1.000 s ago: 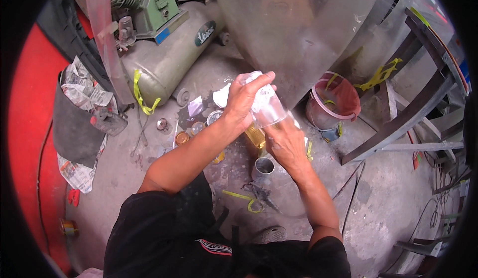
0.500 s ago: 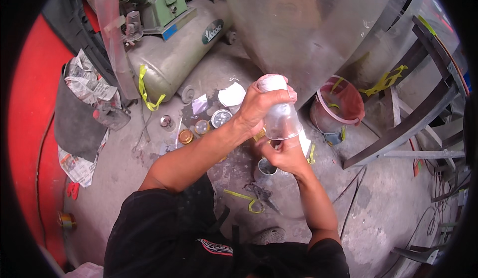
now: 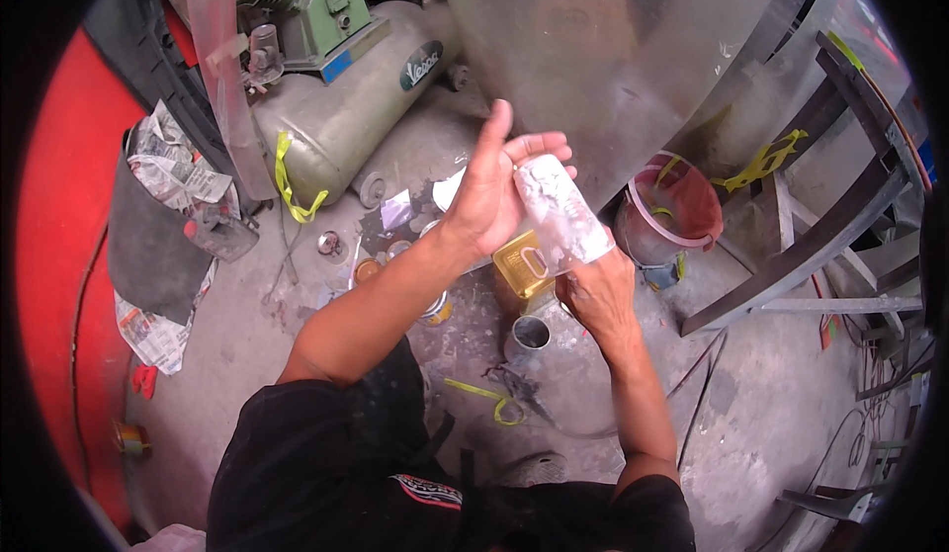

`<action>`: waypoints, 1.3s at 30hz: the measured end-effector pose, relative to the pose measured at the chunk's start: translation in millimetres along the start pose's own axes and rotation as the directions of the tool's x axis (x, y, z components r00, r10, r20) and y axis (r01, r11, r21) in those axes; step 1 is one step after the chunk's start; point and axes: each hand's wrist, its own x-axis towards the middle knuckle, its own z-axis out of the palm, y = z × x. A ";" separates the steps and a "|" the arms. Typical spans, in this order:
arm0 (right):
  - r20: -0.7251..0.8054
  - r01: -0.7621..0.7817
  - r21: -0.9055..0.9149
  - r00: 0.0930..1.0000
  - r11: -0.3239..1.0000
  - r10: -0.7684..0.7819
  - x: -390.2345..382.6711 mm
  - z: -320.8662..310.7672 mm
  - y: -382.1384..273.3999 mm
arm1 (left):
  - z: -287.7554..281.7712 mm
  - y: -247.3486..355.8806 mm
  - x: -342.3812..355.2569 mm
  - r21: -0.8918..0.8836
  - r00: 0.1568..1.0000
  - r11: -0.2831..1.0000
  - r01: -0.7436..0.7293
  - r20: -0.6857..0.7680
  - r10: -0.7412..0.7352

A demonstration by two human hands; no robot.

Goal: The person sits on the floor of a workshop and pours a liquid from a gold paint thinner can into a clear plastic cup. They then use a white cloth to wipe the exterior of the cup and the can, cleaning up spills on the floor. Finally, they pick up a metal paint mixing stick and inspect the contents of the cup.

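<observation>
A clear plastic cup, smeared white inside, is tilted in front of me. My right hand grips its lower end; some of those fingers are hidden. To the left of the cup, my left hand is open, thumb raised and fingers apart, close to the cup's upper end. Whether the fingertips touch it I cannot tell. Beneath the hands stand a gold rectangular can with a handle on top and a small round tin with grey inside.
An air compressor stands at the far left, near hanging plastic sheeting. A reddish bucket is at the right beside a dark curved frame. Yellow tape lies on the floor; newspaper is by the red panel.
My left hand has let go of the cup's top and opened to its left. The cup has tipped, its lower end swinging right, with my right hand holding it there.
</observation>
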 end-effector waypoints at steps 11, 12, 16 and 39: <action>0.010 -0.038 0.400 0.999 0.916 0.037 -3.4 23.1 -18.4 | 9.4 -1.5 -6.1 0.081 0.992 0.993 -0.083 -0.086 0.090; 0.048 -0.074 0.520 0.997 0.851 0.057 -6.1 23.8 -19.3 | 8.9 -1.3 -6.0 0.095 0.993 0.993 -0.076 -0.087 0.084; 0.480 -0.500 0.853 0.864 0.148 0.153 -16.5 17.0 -27.9 | -0.1 -2.1 -2.2 0.043 0.995 0.997 -0.069 -0.075 0.072; 0.013 -0.032 0.339 0.999 0.940 0.030 0.8 20.8 -9.6 | 11.7 -25.5 -7.5 0.002 0.988 0.999 -0.051 -0.149 0.051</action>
